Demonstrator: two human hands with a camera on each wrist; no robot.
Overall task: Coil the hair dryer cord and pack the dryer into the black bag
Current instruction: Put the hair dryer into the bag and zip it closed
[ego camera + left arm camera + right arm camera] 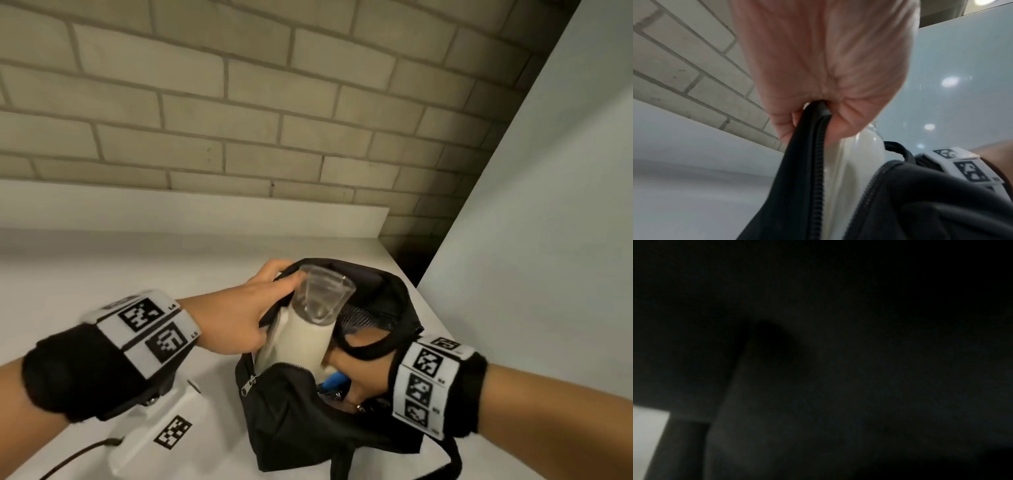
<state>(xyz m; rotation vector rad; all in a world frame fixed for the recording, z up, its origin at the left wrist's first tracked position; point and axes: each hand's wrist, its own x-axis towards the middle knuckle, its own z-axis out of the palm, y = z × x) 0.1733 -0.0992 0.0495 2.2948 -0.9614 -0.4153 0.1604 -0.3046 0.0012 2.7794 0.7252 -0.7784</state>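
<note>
We note the black bag (308, 421) sitting on the white counter (102, 260), mouth unzipped and held wide. Our left hand (239, 308) pinches the far-left edge of the opening; the left wrist view shows the zipper edge (818, 146) caught between thumb and curled fingers. Our right hand (356, 377) is pushed down inside the bag beside the dryer; its fingers are hidden by fabric and the right wrist view is dark, so we cannot tell whether it grips anything. A carry loop (370, 346) of the bag lies over that wrist.

The hair dryer (301, 342), white-bodied with a clear nozzle (320, 291), stands upright and only partly in: lower body below the rim, nozzle well above it. The cord is not visible; we cannot confirm it is coiled or inside. Something blue (337, 378) shows in the bag near our right hand.

Risks, as we judge them:
- Dryer stays too tall, so the zipper cannot close over the nozzle unless we tilt it.
- Left pinch slips, the mouth collapses and the zipper teeth snag the body.
- Hidden cord uncoils or bunches beneath, blocking seating.
- Loop drags the bag when the right hand withdraws.
</note>
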